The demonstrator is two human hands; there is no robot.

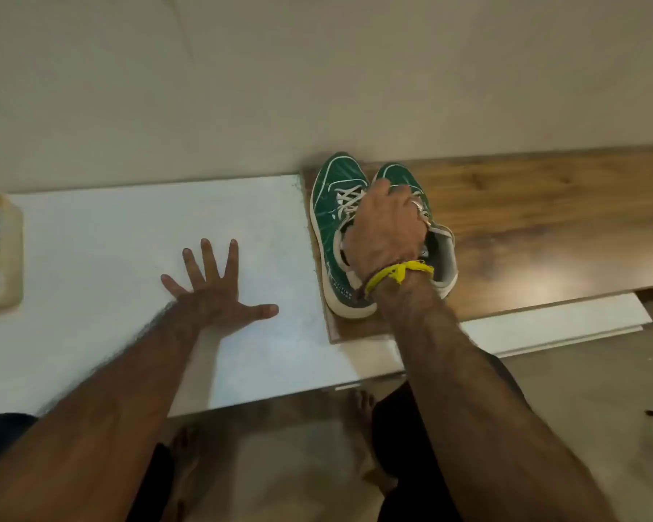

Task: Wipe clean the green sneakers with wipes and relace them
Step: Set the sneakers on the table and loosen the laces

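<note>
Right hand (387, 227) grips both green sneakers (334, 212) by their tongues on the wooden board (543, 205) at the table's (129, 227) right end; left hand (215, 292) is spread flat on the white top. One shoe could easily slip out on the lift, since it's a loose bunched hold.

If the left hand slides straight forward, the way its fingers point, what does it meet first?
The left hand lies flat on the white board. Ahead there is only bare board, then probably the wall; depth is unclear.

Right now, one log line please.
left hand flat on white board | right hand gripping green sneakers on wood board | laces in
</note>
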